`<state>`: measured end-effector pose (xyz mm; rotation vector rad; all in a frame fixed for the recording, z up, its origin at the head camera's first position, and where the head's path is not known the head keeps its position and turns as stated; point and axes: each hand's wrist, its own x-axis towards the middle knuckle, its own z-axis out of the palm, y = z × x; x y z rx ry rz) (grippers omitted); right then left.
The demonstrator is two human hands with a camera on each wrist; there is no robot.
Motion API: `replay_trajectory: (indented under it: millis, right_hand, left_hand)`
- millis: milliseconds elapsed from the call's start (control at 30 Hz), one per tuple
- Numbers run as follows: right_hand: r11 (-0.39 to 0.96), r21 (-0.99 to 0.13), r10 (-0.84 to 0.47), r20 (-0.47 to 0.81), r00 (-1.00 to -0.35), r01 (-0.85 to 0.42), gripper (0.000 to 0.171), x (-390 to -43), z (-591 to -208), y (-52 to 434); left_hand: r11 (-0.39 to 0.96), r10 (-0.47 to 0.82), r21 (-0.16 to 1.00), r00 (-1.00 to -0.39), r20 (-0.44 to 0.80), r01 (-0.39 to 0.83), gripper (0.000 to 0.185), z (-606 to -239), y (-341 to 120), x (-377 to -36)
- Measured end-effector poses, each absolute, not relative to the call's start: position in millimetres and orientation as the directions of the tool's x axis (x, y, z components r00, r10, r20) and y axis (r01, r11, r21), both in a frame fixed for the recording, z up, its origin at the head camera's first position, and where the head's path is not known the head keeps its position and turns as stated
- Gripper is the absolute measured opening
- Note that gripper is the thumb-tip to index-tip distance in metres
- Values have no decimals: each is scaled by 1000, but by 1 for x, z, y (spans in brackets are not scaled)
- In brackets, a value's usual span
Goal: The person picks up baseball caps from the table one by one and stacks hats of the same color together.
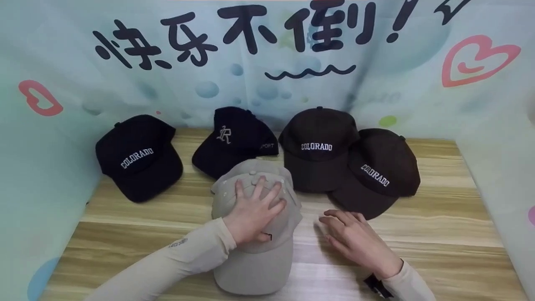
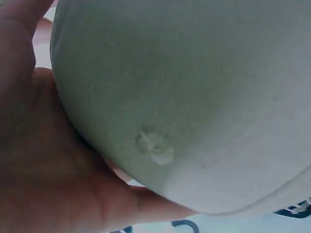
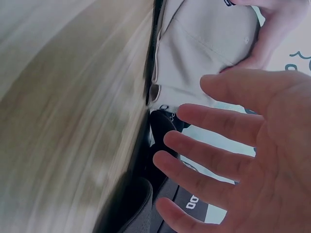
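Note:
Light grey baseball caps (image 1: 253, 269), apparently one nested over another, sit at the front middle with the brim toward me. My left hand (image 1: 255, 215) rests on their crown with its fingers spread, covering most of the front lettering. Up close in the left wrist view, the grey crown (image 2: 194, 87) with a stitched eyelet lies against the palm. To the right of these caps, my right hand (image 1: 361, 240) hovers over the table, holding nothing. Its fingers are extended and apart in the right wrist view, with the grey cap's edge (image 3: 184, 73) beyond them.
A navy COLORADO cap (image 1: 140, 161) lies at the left, and a navy cap with an R (image 1: 234, 138) behind the grey ones. Two dark brown COLORADO caps (image 1: 319, 167) overlap at the right. A printed cloth backdrop (image 1: 234, 92) encloses the wooden table (image 1: 451, 234).

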<state>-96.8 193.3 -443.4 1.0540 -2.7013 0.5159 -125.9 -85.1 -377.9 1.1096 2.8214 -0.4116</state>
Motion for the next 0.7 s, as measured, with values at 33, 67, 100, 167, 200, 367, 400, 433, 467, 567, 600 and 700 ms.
replay_trajectory:
  millis: [33,67,100,167,200,367,400,433,467,567,600,700]
  right_hand:
    - [684,-252,-618,299,-727,-685,38,-97,-443,194]
    - [682,-255,-620,295,-727,-685,38,-98,-443,194]
    - [683,-260,-619,290,-730,-683,38,-99,-442,194]
    - [684,-272,-615,284,-735,-677,38,-101,-441,196]
    - [684,-278,-613,281,-738,-674,39,-101,-440,197]
    - [690,-288,-597,293,-747,-664,38,-108,-435,204]
    - [691,-285,-593,301,-747,-664,37,-109,-434,206]
    - [692,-285,-588,309,-747,-663,37,-111,-432,208]
    - [693,-285,-583,318,-748,-662,37,-113,-430,210]
    - [703,-294,-558,338,-758,-648,37,-120,-423,218]
    - [708,-299,-547,340,-765,-640,37,-123,-420,221]
    - [728,-321,-513,331,-792,-606,36,-132,-410,231]
  left_hand:
    - [711,646,-209,-741,-182,672,86,-378,-88,-127]
    - [720,636,-198,-747,-191,665,86,-377,-91,-128]
    - [729,627,-189,-752,-201,658,86,-377,-94,-129]
    - [743,612,-174,-761,-215,646,86,-376,-99,-131]
    - [748,607,-167,-764,-219,642,86,-377,-102,-132]
    - [763,596,-147,-773,-218,630,86,-376,-113,-134]
    - [766,594,-141,-774,-218,627,85,-376,-115,-134]
    - [770,591,-133,-777,-217,624,85,-376,-117,-135]
    - [774,590,-122,-778,-217,621,84,-376,-119,-135]
    - [782,587,-100,-780,-216,616,83,-377,-124,-137]
    - [784,586,-94,-781,-216,614,83,-378,-126,-137]
    - [790,584,-74,-783,-213,609,82,-378,-132,-139]
